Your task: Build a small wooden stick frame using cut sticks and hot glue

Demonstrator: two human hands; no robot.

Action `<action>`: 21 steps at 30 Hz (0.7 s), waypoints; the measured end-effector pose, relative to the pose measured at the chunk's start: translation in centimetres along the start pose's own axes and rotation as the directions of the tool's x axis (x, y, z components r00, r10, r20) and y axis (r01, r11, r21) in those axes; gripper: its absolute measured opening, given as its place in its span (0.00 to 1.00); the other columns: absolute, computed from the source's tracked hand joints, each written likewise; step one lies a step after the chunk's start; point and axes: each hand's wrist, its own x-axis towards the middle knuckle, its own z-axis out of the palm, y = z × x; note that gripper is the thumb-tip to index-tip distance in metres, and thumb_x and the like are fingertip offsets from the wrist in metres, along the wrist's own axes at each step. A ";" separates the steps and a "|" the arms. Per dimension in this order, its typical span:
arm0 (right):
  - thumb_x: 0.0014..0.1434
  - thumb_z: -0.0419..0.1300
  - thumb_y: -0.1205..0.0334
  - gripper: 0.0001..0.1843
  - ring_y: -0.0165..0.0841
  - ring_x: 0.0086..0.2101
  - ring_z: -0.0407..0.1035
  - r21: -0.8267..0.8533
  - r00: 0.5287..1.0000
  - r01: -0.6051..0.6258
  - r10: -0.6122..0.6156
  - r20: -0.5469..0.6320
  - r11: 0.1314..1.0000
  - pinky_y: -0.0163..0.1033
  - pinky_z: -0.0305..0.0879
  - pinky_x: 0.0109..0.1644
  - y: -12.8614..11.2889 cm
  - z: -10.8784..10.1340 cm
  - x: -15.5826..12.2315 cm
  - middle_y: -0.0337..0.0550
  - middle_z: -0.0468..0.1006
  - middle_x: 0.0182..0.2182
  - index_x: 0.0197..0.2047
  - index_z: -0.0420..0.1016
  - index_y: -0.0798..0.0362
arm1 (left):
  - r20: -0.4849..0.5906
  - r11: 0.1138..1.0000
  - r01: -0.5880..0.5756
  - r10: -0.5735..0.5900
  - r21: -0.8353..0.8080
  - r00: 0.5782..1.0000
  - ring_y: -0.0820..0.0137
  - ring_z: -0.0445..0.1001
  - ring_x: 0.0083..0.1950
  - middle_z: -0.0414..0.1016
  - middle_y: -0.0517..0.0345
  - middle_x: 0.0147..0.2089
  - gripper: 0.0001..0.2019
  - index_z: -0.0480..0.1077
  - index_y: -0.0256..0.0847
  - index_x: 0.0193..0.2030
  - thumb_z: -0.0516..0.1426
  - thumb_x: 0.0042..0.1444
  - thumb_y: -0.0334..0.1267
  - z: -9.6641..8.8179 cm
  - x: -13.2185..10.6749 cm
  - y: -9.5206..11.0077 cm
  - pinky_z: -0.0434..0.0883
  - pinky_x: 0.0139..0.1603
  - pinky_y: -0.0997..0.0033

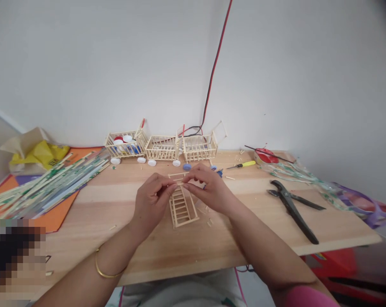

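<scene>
A small wooden stick frame (pixel 180 207), ladder-like with several rungs, lies under my hands at the middle of the table. My left hand (pixel 153 200) pinches with thumb and forefinger over its far left part. From the right, my right hand (pixel 208 185) also has thumb and forefinger together, close to the left fingertips. Between the two pinches shows a short pale wooden stick (pixel 180 183), mostly covered by the fingers. Whether it touches the frame's side bars is hard to see.
Three wheeled stick carts (pixel 162 148) stand along the wall, the left one holding bottle caps. A yellow screwdriver (pixel 246 164) lies behind my right hand, black pliers (pixel 290 204) to the right. Bundled sticks (pixel 61 183) cover orange card at left. A red bowl (pixel 266 156) sits at back right.
</scene>
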 end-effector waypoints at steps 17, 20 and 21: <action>0.55 0.57 0.68 0.04 0.31 0.36 0.65 -0.074 1.000 0.007 -0.007 0.008 0.997 0.38 0.62 0.42 0.3 1.1 0.2 0.41 0.67 0.33 0.32 0.73 0.51 | 0.326 0.459 0.720 -0.672 -0.521 0.665 0.81 0.53 0.19 0.61 0.66 0.19 0.15 0.67 0.35 0.21 0.63 0.44 0.45 0.1 0.0 0.1 0.53 0.21 0.77; 0.55 0.57 0.70 0.05 0.31 0.37 0.66 -0.067 0.999 0.034 -0.033 0.025 0.997 0.38 0.62 0.44 0.2 1.0 0.1 0.42 0.67 0.34 0.33 0.72 0.52 | 0.379 0.401 0.739 -0.668 -0.542 0.640 0.81 0.53 0.19 0.60 0.67 0.19 0.14 0.68 0.35 0.22 0.64 0.43 0.44 0.3 0.1 0.0 0.53 0.22 0.77; 0.55 0.56 0.70 0.05 0.31 0.37 0.66 -0.063 0.999 0.037 -0.036 0.023 0.997 0.38 0.62 0.44 0.1 1.0 0.1 0.42 0.68 0.34 0.33 0.72 0.52 | 0.392 0.381 0.745 -0.670 -0.547 0.630 0.81 0.53 0.19 0.60 0.67 0.19 0.14 0.68 0.35 0.22 0.64 0.42 0.43 0.3 0.1 0.0 0.53 0.22 0.77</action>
